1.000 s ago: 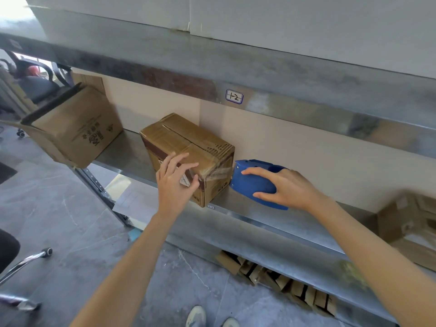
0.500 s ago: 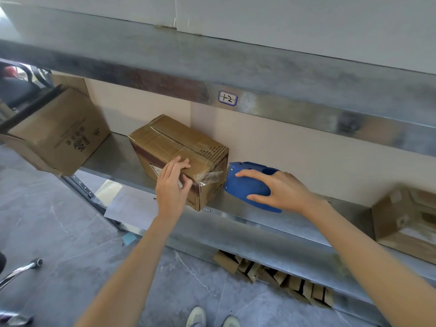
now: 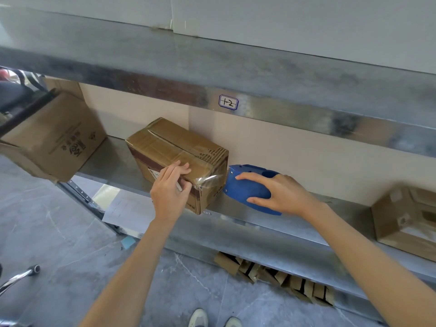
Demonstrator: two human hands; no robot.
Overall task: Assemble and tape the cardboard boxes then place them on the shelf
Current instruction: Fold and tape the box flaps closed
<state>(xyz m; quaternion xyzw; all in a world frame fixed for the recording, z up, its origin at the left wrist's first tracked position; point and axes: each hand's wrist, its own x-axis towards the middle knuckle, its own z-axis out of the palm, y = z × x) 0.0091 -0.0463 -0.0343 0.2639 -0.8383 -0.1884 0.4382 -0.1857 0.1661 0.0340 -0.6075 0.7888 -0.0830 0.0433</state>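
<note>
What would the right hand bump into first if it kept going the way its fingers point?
Probably the cardboard box: the right hand, holding the blue tape dispenser, points left at the box's end, with clear tape stretched between them.

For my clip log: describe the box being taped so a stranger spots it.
On the metal shelf, below the handwritten label, it is the middle box. Unlike its neighbours, the left hand presses its front edge and clear tape stretches from its corner to the blue dispenser the right hand grips.
</note>
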